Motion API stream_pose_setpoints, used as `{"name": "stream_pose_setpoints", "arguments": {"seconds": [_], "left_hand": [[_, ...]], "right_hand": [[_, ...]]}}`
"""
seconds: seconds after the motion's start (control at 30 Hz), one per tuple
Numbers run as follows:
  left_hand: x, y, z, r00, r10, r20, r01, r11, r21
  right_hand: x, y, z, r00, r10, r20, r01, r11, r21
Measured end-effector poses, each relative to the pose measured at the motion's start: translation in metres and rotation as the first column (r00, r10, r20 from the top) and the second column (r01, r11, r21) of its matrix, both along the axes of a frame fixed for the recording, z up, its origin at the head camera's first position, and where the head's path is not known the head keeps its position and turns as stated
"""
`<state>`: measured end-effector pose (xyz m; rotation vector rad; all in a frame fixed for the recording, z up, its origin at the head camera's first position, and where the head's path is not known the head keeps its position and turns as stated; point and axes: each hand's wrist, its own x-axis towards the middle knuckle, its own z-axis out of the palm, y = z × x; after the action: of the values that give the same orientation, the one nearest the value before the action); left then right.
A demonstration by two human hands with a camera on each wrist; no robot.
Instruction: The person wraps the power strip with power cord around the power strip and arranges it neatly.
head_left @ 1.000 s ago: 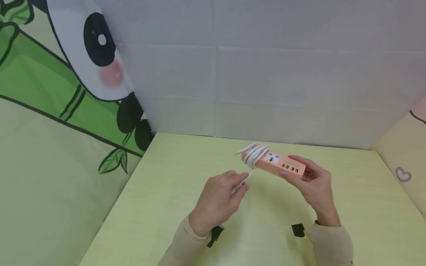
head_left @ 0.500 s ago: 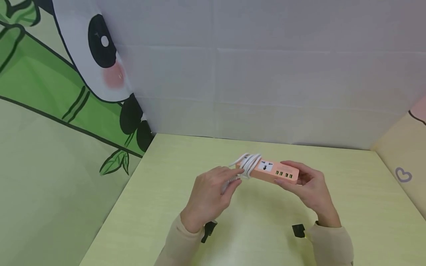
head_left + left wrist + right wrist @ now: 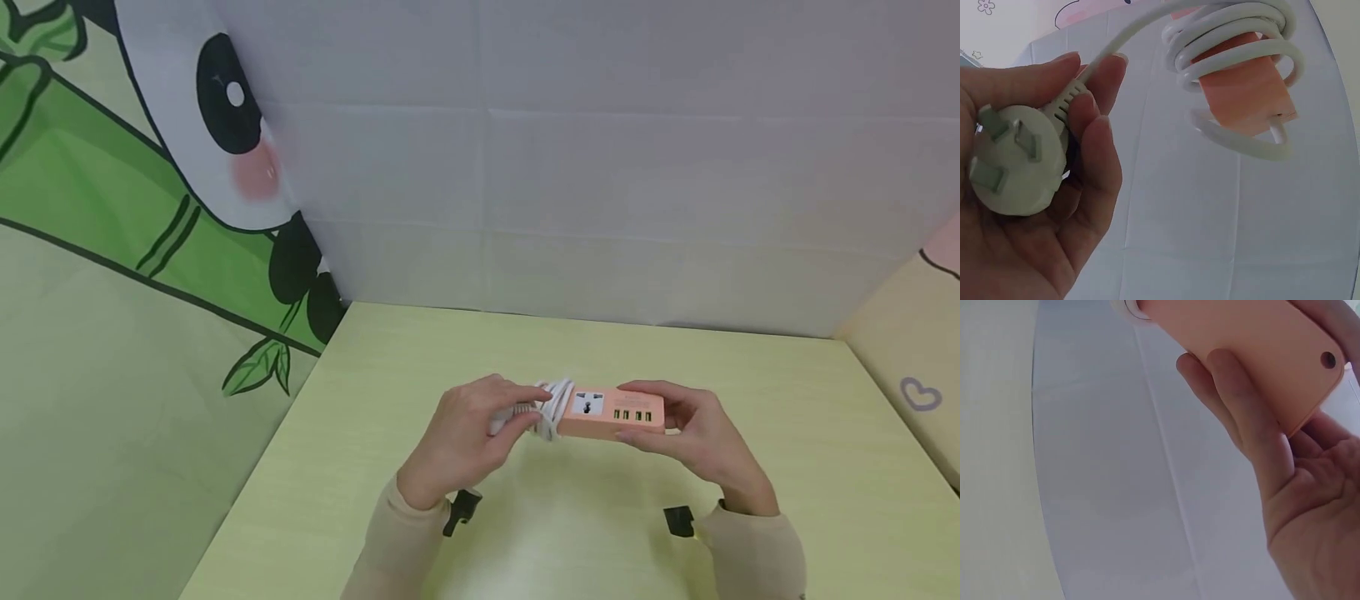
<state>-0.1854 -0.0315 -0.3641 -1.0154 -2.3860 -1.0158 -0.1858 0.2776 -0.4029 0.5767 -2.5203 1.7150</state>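
An orange power strip [image 3: 611,427] is held up over the table, its socket and USB ports facing up. My right hand [image 3: 697,429] grips its right end between thumb and fingers; the right wrist view shows the strip's smooth underside [image 3: 1241,337] with fingers along it. White cord [image 3: 557,407] is wound in several loops round the strip's left end. At left, my left hand [image 3: 468,429] holds the white three-pin plug [image 3: 1019,159], fingers curled round it and the ribbed cord neck [image 3: 1066,103]. From there the cord runs up to the loops [image 3: 1235,44].
A pale yellow table [image 3: 390,367] lies below both hands. Behind it stands a grey-white wall sheet [image 3: 600,208], with a panda-and-bamboo print [image 3: 225,167] at left. Black pieces [image 3: 678,521] show beside both wrists.
Both hands have lowered the power strip toward me, and it has turned nearly level. My left hand has moved with the plug up against the cord loops.
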Motion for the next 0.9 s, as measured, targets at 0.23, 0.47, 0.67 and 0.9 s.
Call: {"name": "stream_pose_setpoints", "arguments": {"seconds": [0.23,0.47,0.67,0.9], "left_hand": [[-0.007,-0.002,-0.005,0.981,-0.072,0.178,0.063,0.996,0.056],[-0.015,-0.004,-0.011,0.941,-0.155,0.3,0.123,0.985,0.123],[-0.019,-0.002,-0.01,0.939,-0.162,0.305,0.131,0.984,0.12],[-0.024,0.003,-0.012,0.957,-0.157,0.245,0.127,0.983,0.134]], "right_hand": [[0.001,0.004,-0.003,0.998,0.07,-0.001,-0.07,0.997,-0.012],[-0.002,0.008,-0.008,0.991,0.137,0.01,-0.136,0.99,-0.028],[-0.007,0.013,-0.007,0.984,0.179,0.017,-0.178,0.983,-0.048],[-0.01,0.019,-0.007,0.982,0.19,0.013,-0.188,0.979,-0.083]]}}
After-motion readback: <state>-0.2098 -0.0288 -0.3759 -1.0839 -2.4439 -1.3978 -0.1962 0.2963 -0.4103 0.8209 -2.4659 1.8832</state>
